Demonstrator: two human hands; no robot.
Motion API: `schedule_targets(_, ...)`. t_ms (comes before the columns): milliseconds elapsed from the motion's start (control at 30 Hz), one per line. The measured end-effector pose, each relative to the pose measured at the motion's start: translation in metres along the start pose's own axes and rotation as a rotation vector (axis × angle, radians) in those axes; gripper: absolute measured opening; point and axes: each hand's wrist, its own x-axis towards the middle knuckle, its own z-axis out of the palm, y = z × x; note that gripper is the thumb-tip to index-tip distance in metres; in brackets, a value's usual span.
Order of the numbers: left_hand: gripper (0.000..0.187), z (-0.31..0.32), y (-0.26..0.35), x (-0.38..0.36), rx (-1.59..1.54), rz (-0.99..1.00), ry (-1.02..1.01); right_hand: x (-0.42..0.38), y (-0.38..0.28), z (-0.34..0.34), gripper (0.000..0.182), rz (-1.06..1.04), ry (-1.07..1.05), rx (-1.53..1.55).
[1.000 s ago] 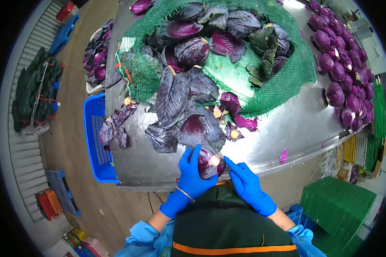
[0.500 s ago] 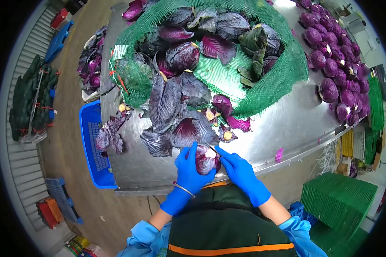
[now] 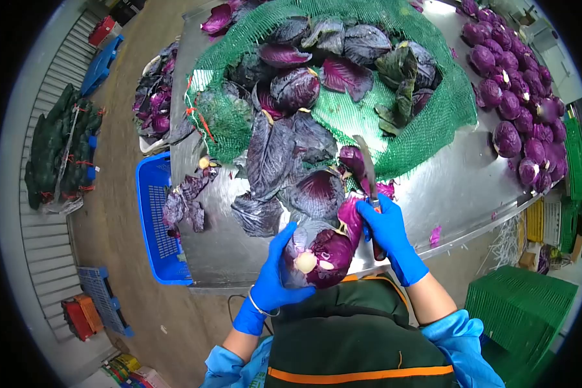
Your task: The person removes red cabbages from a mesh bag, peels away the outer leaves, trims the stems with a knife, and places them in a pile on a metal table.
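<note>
Left hand (image 3: 275, 277) cups a red cabbage (image 3: 331, 257); right hand (image 3: 390, 231) grips a knife (image 3: 368, 169), blade toward half-past eleven. Peeling an outer leaf (image 3: 351, 220) seems underway; the pull calls for steady support.

Knife handle (image 3: 378, 251) partly hidden by right fingers (image 3: 370, 213), apron (image 3: 359, 336) cut off below

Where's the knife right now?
In the head view, the knife is in the right hand, blade toward the green netting, just right of the red cabbage held in the left hand.
</note>
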Motion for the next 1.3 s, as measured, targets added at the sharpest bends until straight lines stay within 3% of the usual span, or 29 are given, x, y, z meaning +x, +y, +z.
schedule_targets(100, 0.107, -0.014, 0.017, 0.013, 0.208, 0.129, -0.03, -0.004, -0.022, -0.001, 0.019, 0.01, 0.06, 0.108)
schedule_targets(167, 0.111, -0.019, 0.024, 0.014, 0.023, 0.064, -0.136, 0.014, -0.005, -0.013, 0.018, -0.091, 0.196, 0.03)
schedule_targets(200, 0.113, -0.014, 0.023, 0.007, -0.256, -0.037, -0.089, 0.026, -0.003, -0.029, 0.017, -0.084, 0.233, 0.11)
schedule_targets(233, 0.115, -0.016, 0.017, 0.004, -0.346, -0.001, -0.146, 0.035, -0.005, -0.039, 0.015, -0.081, 0.268, 0.191)
schedule_targets(300, 0.118, -0.01, 0.039, 0.006, -0.216, 0.023, -0.151, 0.003, -0.042, -0.031, 0.032, -0.14, 0.13, 0.137)
schedule_targets(333, 0.118, -0.013, 0.04, 0.01, -0.218, 0.019, -0.15, -0.011, -0.05, -0.023, 0.038, 0.007, -0.065, 0.061)
schedule_targets(367, 0.119, -0.019, 0.043, 0.018, 0.039, 0.082, -0.21, -0.022, -0.056, -0.016, 0.044, 0.152, -0.258, -0.016)
schedule_targets(400, 0.12, -0.022, 0.045, 0.025, 0.298, 0.155, -0.274, -0.035, -0.056, -0.002, 0.048, 0.031, -0.405, 0.008)
schedule_targets(433, 0.12, -0.014, 0.047, 0.027, 0.296, 0.164, -0.282, -0.046, -0.056, 0.009, 0.052, -0.092, -0.55, 0.031)
schedule_targets(500, 0.12, 0.011, 0.052, 0.022, 0.165, 0.14, 0.013, -0.056, -0.067, 0.013, 0.052, -0.018, -0.494, 0.033)
schedule_targets(533, 0.116, 0.017, 0.045, 0.021, 0.406, 0.191, 0.079, -0.059, -0.068, 0.015, 0.053, 0.06, -0.445, 0.041)
schedule_targets(567, 0.116, 0.022, 0.041, 0.02, 0.41, 0.185, 0.085, -0.06, -0.063, 0.016, 0.053, 0.064, -0.453, 0.044)
schedule_targets(633, 0.111, 0.028, 0.036, 0.02, 0.22, 0.137, 0.183, -0.058, -0.047, 0.014, 0.05, -0.179, -0.365, -0.175)
schedule_targets(667, 0.106, 0.03, 0.038, 0.021, 0.28, 0.183, 0.22, -0.048, -0.035, 0.014, 0.049, -0.674, -0.286, -0.291)
schedule_targets(700, 0.106, 0.029, 0.04, 0.021, 0.281, 0.186, 0.225, -0.047, -0.033, 0.005, 0.049, -0.677, -0.291, -0.292)
schedule_targets(767, 0.105, 0.027, 0.045, 0.02, 0.713, 0.328, 0.284, -0.056, -0.051, -0.008, 0.048, -0.862, -0.256, -0.699)
schedule_targets(933, 0.103, 0.024, 0.054, 0.023, 0.686, 0.297, 0.325, -0.056, -0.06, -0.023, 0.048, -0.944, -0.212, -0.834)
schedule_targets(1100, 0.102, 0.021, 0.059, 0.016, 0.501, 0.192, 0.293, -0.056, -0.054, -0.04, 0.042, -0.851, -0.294, -0.981)
schedule_targets(1167, 0.102, 0.026, 0.069, 0.015, 0.758, 0.311, 0.2, -0.052, -0.048, -0.031, 0.038, -0.683, -0.005, -0.797)
schedule_targets(1200, 0.102, 0.032, 0.071, 0.014, 0.818, 0.323, 0.178, -0.045, -0.043, -0.027, 0.036, -0.209, 0.029, -0.327)
schedule_targets(1300, 0.104, 0.034, 0.057, 0.012, 0.682, 0.28, 0.176, -0.057, -0.052, -0.024, 0.037, -0.058, -0.052, -0.14)
